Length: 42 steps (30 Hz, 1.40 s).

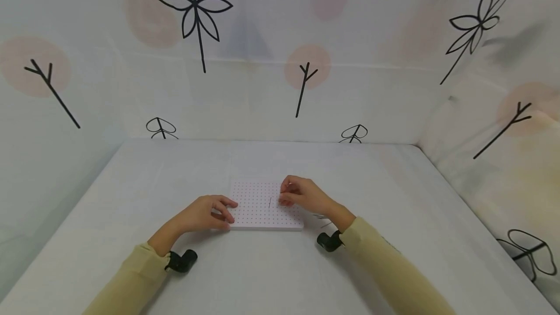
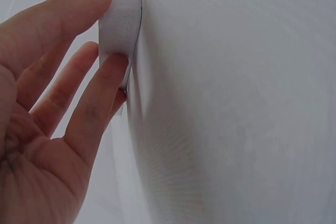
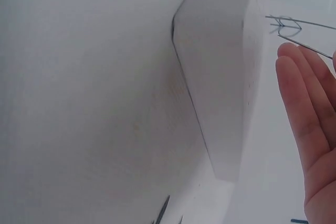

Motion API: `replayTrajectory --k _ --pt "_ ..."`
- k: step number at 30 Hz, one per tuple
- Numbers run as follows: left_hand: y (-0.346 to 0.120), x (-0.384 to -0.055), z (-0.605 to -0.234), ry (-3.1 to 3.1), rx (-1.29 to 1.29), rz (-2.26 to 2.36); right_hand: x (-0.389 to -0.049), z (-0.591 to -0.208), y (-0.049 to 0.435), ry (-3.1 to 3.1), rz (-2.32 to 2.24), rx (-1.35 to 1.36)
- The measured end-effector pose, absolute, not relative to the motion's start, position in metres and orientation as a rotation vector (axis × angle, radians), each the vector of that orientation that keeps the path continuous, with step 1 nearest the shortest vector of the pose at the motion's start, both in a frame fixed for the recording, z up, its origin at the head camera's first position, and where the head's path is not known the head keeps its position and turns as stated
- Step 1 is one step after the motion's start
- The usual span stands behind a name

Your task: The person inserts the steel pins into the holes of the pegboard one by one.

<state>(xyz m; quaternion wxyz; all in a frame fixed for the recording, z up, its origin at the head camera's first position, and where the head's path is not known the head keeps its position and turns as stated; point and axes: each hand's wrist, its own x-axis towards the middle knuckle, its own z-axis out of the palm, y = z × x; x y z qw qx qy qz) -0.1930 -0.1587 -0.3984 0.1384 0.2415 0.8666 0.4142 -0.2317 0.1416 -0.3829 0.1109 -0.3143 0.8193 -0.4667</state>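
A white board marked with a grid of small dots lies on the table. From it rises a thin dark pin. My right hand is above the board's right part, pinching another thin metal pin between its fingertips, with the other fingers extended. At the board's left edge rests my left hand, fingers spread and gently bent. In the left wrist view, its fingertips touch the board's white side.
Several thin pins lie on the white table right of the board, beneath my right wrist; pointed tips show in the right wrist view. A cloth backdrop with plant drawings stands behind. Dark wrist devices sit below both cuffs.
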Motion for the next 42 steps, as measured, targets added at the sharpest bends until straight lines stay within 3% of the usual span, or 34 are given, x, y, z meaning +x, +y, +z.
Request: replayTrajectory --k 28,42 --pt "-0.161 -0.194 -0.400 2.507 0.710 1.203 -0.234 -0.385 0.127 2.503 -1.153 -0.969" --pt "-0.160 -0.193 -0.398 2.503 0.690 1.206 -0.229 -0.386 0.144 2.528 -1.178 -0.934"
